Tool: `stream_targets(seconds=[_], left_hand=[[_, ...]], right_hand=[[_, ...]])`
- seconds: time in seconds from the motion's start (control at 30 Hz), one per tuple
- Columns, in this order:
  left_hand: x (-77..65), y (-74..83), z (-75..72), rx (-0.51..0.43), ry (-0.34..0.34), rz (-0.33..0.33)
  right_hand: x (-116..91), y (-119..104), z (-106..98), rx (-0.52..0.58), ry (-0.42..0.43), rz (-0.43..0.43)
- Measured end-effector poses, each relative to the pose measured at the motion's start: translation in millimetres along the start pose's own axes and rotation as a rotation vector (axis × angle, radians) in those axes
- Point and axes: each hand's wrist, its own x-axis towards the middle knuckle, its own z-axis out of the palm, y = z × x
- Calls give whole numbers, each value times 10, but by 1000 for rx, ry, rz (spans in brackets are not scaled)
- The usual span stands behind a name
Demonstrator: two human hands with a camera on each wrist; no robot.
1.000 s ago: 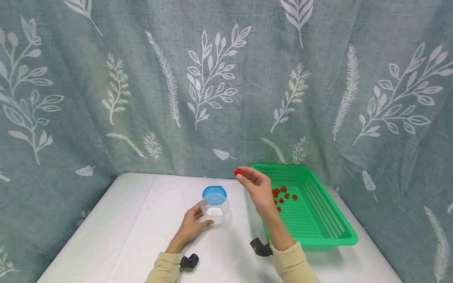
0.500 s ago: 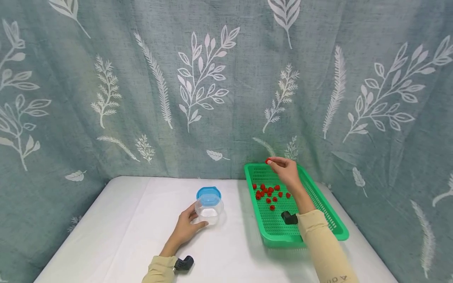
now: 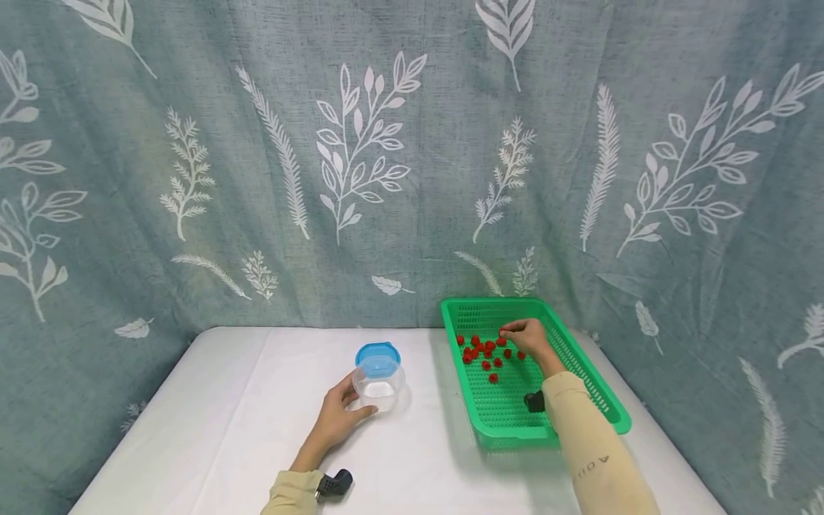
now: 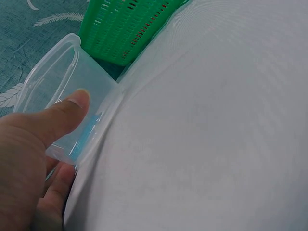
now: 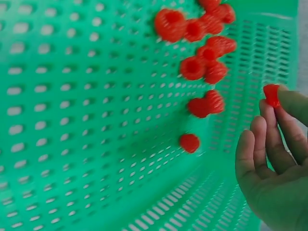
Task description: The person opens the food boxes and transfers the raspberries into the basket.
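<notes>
My left hand [image 3: 337,418] holds a small clear plastic tub [image 3: 378,390] on the white table. Its thumb lies along the near side in the left wrist view, with fingers on the far side. A blue lid [image 3: 378,352] lies behind the tub, and the tub is see-through with nothing visible inside. My right hand [image 3: 529,339] is over the far part of a green basket [image 3: 515,433]. Between its thumb and forefinger it pinches a red raspberry [image 5: 272,95]. Several more raspberries [image 5: 192,67] lie loose on the basket's floor, left of the hand in the right wrist view.
The basket's slotted walls rise around the raspberries, at the right of the white table [image 3: 244,429]. A leaf-patterned curtain [image 3: 386,179] hangs behind the table and along both sides.
My right hand, with the raspberry pinched, has moved right from beside the basket's left rim, then down into the basket. The left hand keeps holding the tub; the head view has shifted slightly.
</notes>
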Motion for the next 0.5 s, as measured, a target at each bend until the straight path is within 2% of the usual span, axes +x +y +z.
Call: stream_targets(seconds=[0.17, 0.37, 0.5], left_hand=[[-1, 23, 9, -21, -11, -16], [3, 12, -5, -23, -4, 30], [0, -20, -26, -39, -3, 18]], right_hand=[[26, 122, -4, -83, -26, -2], [43, 167, 33, -155, -22, 22], [66, 184, 68, -207, -19, 7]])
